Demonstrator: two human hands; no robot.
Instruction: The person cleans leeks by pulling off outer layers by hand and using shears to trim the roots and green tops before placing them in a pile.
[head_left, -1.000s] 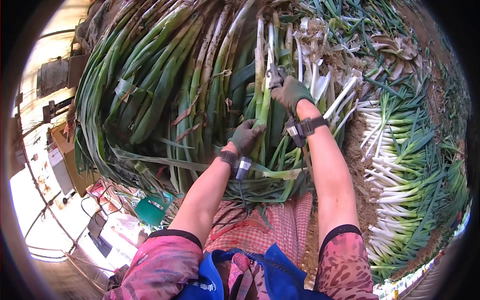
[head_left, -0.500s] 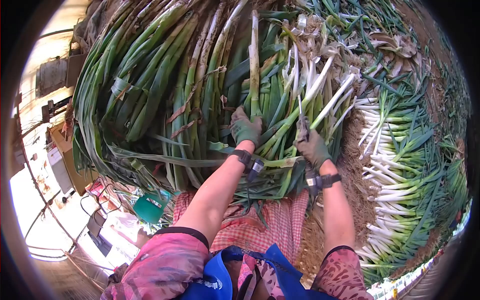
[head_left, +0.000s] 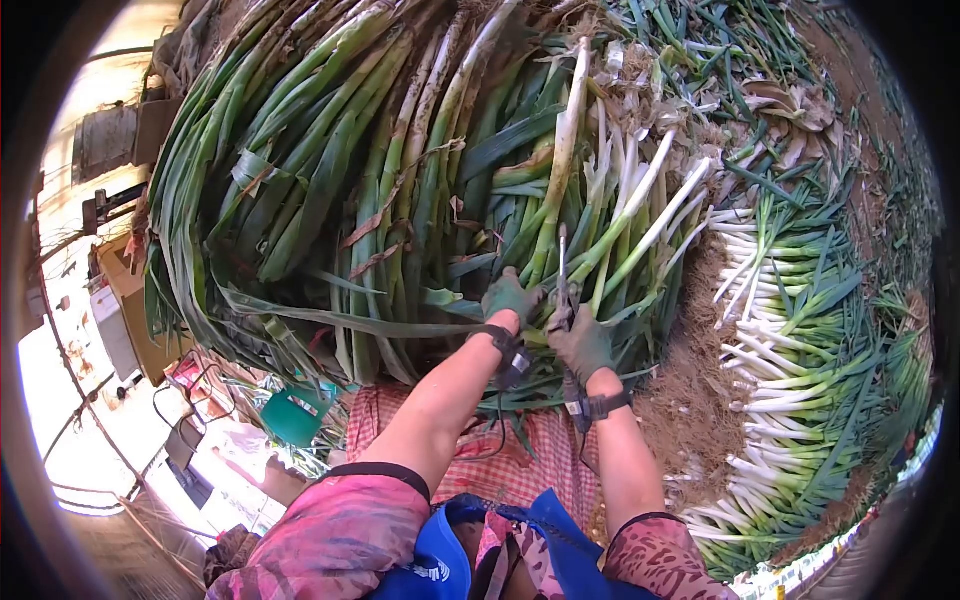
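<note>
My left hand (head_left: pixel 511 297), in a dark green glove, is closed around the leafy part of a leek (head_left: pixel 568 130). The leek's pale, soil-stained shaft points up and away, roots at the far end. Just to the right, my gloved right hand (head_left: pixel 582 342) grips a small knife (head_left: pixel 562 255), its thin blade pointing away from me beside the leek's leaves. Several cleaned leeks (head_left: pixel 640 190) with white shafts lie right of the blade. Left of my hands spreads a big heap of untrimmed leeks (head_left: pixel 330 170) with long green leaves.
A long row of white-stemmed leeks (head_left: pixel 775 390) lies on the right. Loose roots and peelings (head_left: pixel 690 370) cover the ground before it. A red checked cloth (head_left: pixel 490 470) hangs over my lap. A green plastic container (head_left: pixel 293 415) and a cardboard box (head_left: pixel 140 320) stand at the left.
The held leek has swung from upright to leaning right, and my left hand has come right and nearer to me. My right hand with the knife has moved left, close to it.
</note>
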